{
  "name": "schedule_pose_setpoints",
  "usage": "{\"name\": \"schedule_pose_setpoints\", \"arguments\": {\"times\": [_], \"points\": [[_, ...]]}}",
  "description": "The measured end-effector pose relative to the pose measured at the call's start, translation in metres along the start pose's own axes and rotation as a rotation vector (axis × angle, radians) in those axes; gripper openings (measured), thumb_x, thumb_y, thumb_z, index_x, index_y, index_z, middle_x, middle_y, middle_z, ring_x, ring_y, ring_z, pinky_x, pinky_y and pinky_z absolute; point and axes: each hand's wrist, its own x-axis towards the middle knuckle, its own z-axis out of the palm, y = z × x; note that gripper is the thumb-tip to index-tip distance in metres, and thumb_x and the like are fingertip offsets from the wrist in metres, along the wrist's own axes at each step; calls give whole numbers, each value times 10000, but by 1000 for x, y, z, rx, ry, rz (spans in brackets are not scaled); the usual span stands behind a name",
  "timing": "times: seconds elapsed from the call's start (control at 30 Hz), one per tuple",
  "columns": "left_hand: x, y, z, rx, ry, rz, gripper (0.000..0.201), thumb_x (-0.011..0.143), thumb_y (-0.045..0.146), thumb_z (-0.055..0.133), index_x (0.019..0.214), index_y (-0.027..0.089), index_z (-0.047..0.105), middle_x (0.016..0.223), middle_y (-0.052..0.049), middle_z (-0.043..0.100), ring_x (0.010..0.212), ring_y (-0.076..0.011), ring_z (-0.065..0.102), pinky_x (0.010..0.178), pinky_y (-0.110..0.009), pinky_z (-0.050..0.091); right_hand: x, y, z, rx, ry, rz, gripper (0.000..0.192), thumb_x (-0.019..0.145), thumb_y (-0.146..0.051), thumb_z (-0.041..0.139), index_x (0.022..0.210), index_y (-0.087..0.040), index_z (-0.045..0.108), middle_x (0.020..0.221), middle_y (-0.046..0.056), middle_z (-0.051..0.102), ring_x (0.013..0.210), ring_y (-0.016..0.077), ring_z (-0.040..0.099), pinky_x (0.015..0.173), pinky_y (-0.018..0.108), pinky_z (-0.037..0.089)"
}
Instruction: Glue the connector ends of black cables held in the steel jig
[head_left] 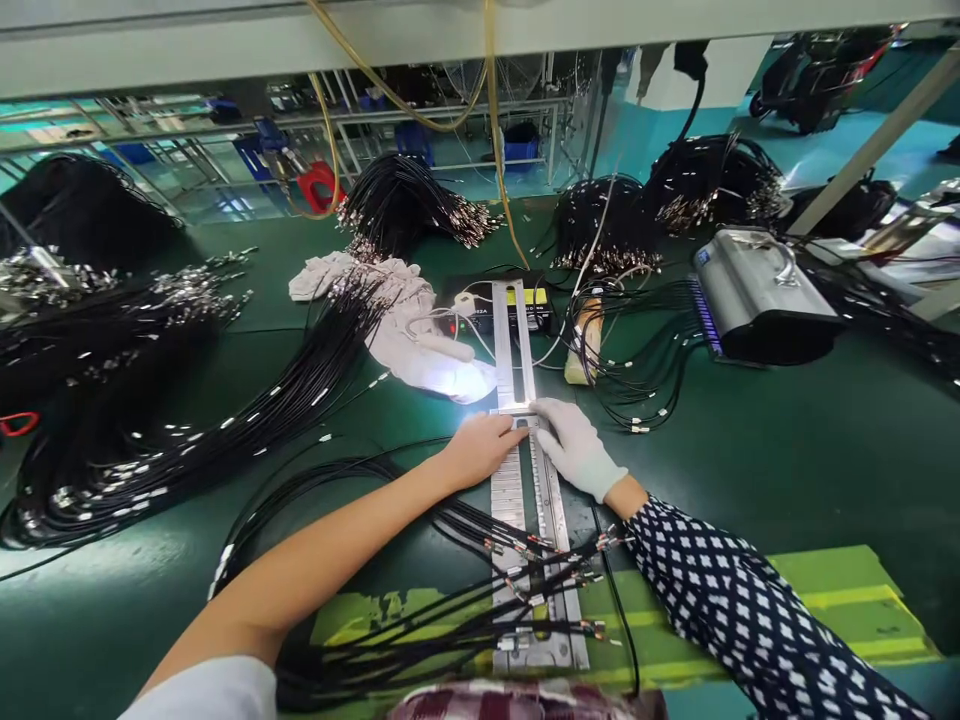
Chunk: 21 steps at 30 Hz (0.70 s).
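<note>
A long slotted metal jig [508, 492] runs away from me down the middle of the bench. My bare left hand [480, 448] comes in from the left, its fingers pressed together at the crosspiece of the jig. In a white glove, my right hand [576, 445] meets it from the right, thumb and fingers closed at the same spot. Whatever the fingertips pinch is too small or covered to make out. Nearer to me, black cables [435, 640] with stripped coloured ends lie across the jig. A slotted metal bar [504, 350] extends beyond my hands.
Bundled black cables [300, 390] with metal tips spread over the left side. Beyond the jig are a white cloth [405, 330] and a black box [480, 305]. A silver machine [765, 295] stands at right. Yellow hoses [491, 130] hang from the overhead beam [225, 45].
</note>
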Motion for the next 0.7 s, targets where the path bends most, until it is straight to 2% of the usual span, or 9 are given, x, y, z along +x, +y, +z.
{"name": "schedule_pose_setpoints", "arguments": {"times": [0.13,0.23,0.37,0.43,0.5,0.6,0.7], "points": [[-4,4,-11,-128,7,-76,330,998,217,343,1225,186,580,909,-76,592,842,-209,565,706,-319,424,-14,-3,2,83,-1,21,468,933,-293,447,1394,-211,434,1491,117,434,1349,289,429,1110,527,374],[-23,9,-27,-251,-4,-98,300,1011,246,324,1129,159,586,952,-88,606,877,-215,550,763,-334,423,-25,-3,3,146,51,61,475,945,-323,455,1408,-228,409,1535,117,370,1386,282,392,1109,529,389],[-69,11,-48,-512,-183,-72,206,1000,334,428,999,195,580,935,-44,609,878,-185,536,797,-302,413,-32,-3,3,181,105,73,435,956,-346,458,1376,-237,447,1483,121,442,1360,276,429,1088,523,424],[-89,7,-56,-625,-277,-106,190,993,335,454,948,207,589,901,-21,598,867,-167,535,798,-281,416,-31,-2,3,165,95,63,432,945,-335,476,1365,-233,464,1445,119,488,1332,278,461,1085,522,428],[-101,0,-59,-716,-299,-177,211,989,324,460,895,204,606,873,-15,585,846,-157,538,786,-268,429,-29,-1,4,154,90,63,446,931,-323,494,1367,-233,466,1417,114,518,1309,279,484,1082,520,432],[-103,-8,-54,-814,-187,-313,220,964,330,502,858,192,637,845,-16,586,806,-152,554,744,-262,454,-27,0,7,164,93,92,463,916,-317,511,1369,-231,464,1385,114,547,1280,279,513,1066,515,449],[-90,-7,-43,-704,-30,-371,210,953,305,503,874,192,661,888,-37,602,860,-177,566,791,-305,468,-27,1,7,161,94,118,477,904,-320,525,1369,-232,466,1368,114,559,1258,282,530,1050,515,461]]}}
